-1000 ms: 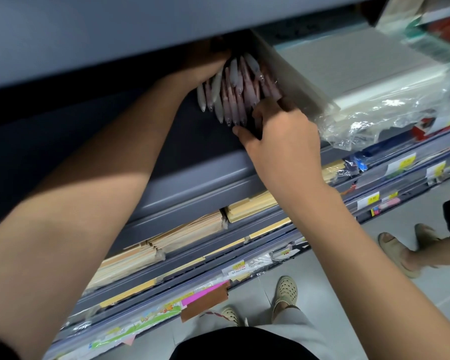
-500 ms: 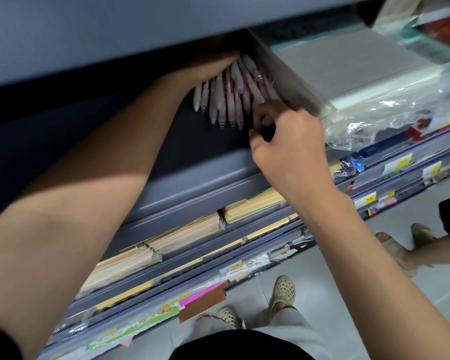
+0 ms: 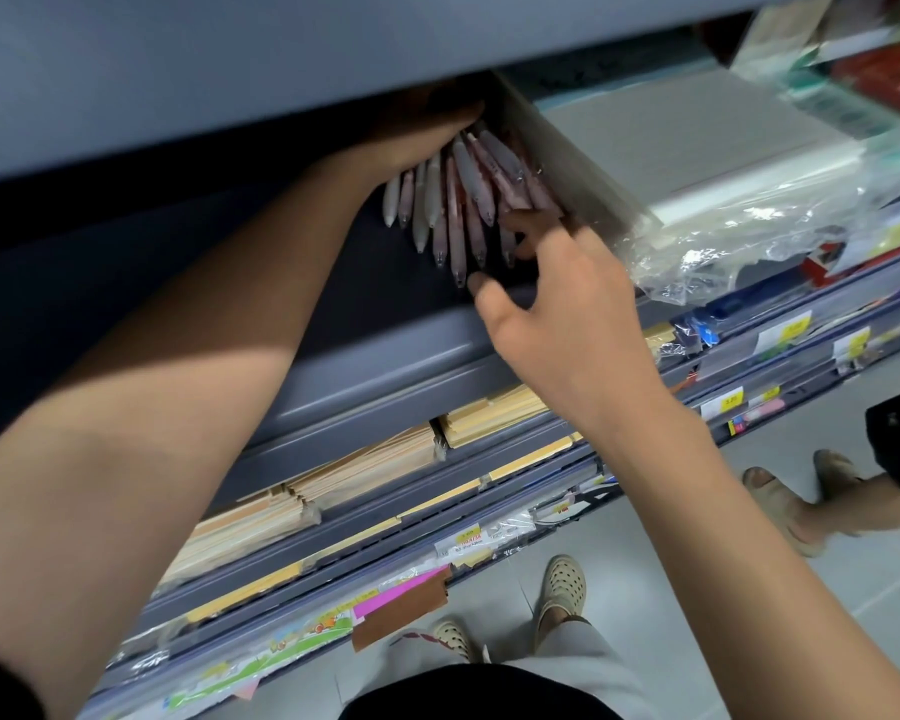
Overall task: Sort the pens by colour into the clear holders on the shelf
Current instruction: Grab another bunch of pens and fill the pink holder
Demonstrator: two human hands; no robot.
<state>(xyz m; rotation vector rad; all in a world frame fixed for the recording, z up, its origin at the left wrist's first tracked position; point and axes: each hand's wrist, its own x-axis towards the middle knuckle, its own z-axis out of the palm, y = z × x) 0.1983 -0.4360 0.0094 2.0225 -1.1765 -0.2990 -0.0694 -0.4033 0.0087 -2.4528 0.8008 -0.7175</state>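
Pens [image 3: 458, 200], pink and white mixed, fan out under the shelf [image 3: 281, 70], gripped by the left hand [image 3: 417, 142] beside the clear holder [image 3: 567, 163]. Right hand [image 3: 557, 304], fingers [image 3: 523, 220] apart at their tips, should pinch out one colour only.

The slim plastic pens [image 3: 461, 179] before me are pale pink and milky white, the flat metal shelf [image 3: 385, 356] grey. The paper envelope stacks [image 3: 489, 415] are tan and yellow, one paper label [image 3: 401, 595] bright pink, my perforated rubber shoes [image 3: 562, 584] cream.
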